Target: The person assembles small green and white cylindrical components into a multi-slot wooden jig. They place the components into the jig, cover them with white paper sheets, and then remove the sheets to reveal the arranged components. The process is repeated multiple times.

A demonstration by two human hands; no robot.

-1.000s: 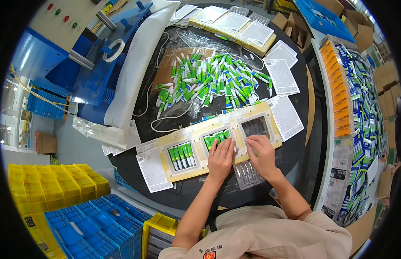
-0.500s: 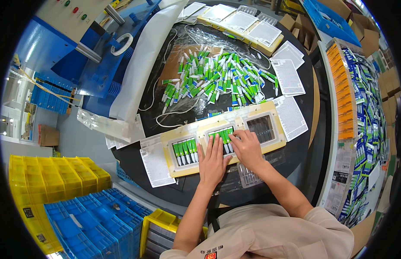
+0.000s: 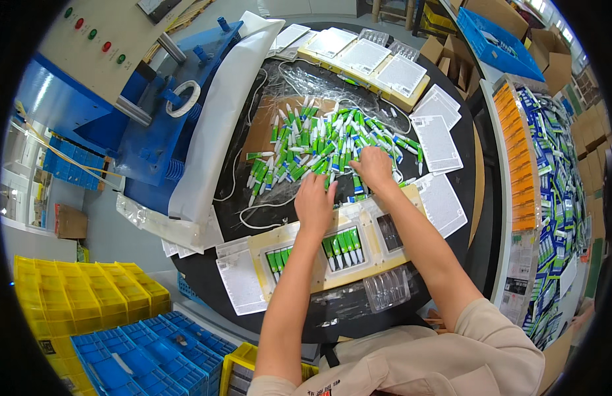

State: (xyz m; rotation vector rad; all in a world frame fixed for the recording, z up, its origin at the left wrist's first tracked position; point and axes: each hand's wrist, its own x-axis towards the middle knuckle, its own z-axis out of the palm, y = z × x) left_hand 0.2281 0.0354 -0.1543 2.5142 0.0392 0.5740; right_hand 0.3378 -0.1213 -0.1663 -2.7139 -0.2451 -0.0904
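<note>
Both my hands reach over the near side of a loose pile of small green-and-white tubes with tapered white caps (image 3: 306, 135). My left hand (image 3: 314, 203) is at the pile's near edge, thumb apart from its fingers. Farther right, my right hand (image 3: 374, 169) has bent fingers down among the tubes; what lies under its fingertips is hidden. Below my hands lies a cream frame (image 3: 258, 245) with three windows. Upright rows of tubes (image 3: 343, 248) fill the middle window. More tubes show in the left one, partly behind my left forearm. Dark, clear plastic shows in the right window.
White printed cards (image 3: 438, 142) lie around the round black table (image 3: 293, 300). Another cream frame (image 3: 421, 89) with cards stands at the back. A clear blister tray (image 3: 387, 290) lies near me. A blue press (image 3: 144, 142) stands left; yellow crates (image 3: 88, 290) and blue crates (image 3: 148, 350) are lower left.
Both hands have left the middle window of the frame and moved away from me to the tube pile. The tubes standing in that window are now uncovered.
</note>
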